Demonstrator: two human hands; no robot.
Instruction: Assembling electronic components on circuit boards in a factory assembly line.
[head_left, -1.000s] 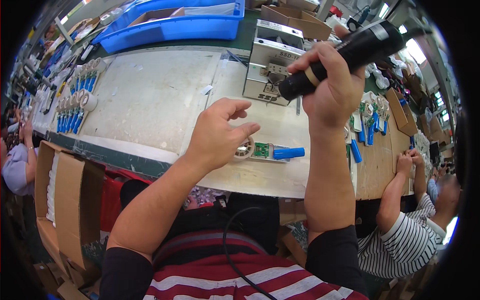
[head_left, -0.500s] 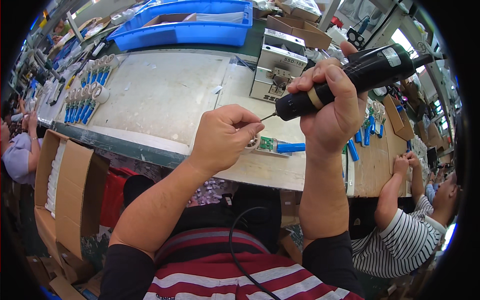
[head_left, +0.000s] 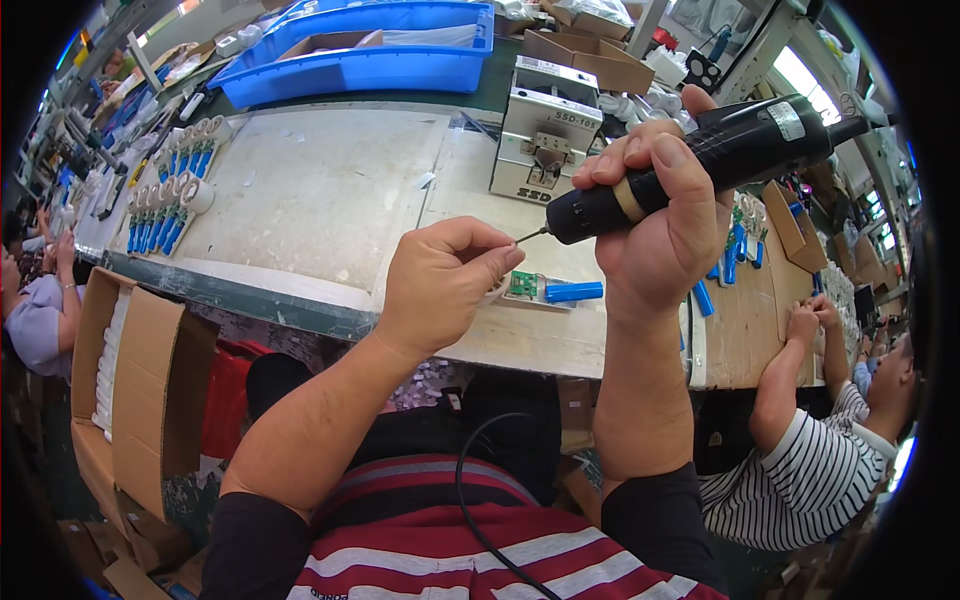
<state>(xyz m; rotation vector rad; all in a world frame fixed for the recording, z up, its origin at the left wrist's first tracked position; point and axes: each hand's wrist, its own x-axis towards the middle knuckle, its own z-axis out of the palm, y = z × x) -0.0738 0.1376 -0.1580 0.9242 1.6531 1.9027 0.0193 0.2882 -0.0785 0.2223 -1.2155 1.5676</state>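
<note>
My right hand (head_left: pixel 665 225) is wrapped round a black electric screwdriver (head_left: pixel 755 145), its slim bit (head_left: pixel 533 236) pointing left and slightly down. At the bit's tip, my left hand (head_left: pixel 435 285) pinches thumb and forefinger together; whatever lies between them is too small or hidden to name. Below the bit, a white housing on the bench holds a green circuit board (head_left: pixel 524 285) and a blue cylindrical battery (head_left: pixel 574 292). The left fingers partly cover its round left end.
A silver box-shaped machine (head_left: pixel 547 130) stands beyond my hands, a blue bin (head_left: pixel 350 60) behind it. Rows of similar blue-and-white assemblies (head_left: pixel 165 215) lie at the left. An open carton (head_left: pixel 145 385) is at the left below the bench; a co-worker in stripes (head_left: pixel 800 480) sits at the right.
The view has shifted a little. The screwdriver bit still meets my left fingertips, and both hands keep nearly the same pose above the housing.
</note>
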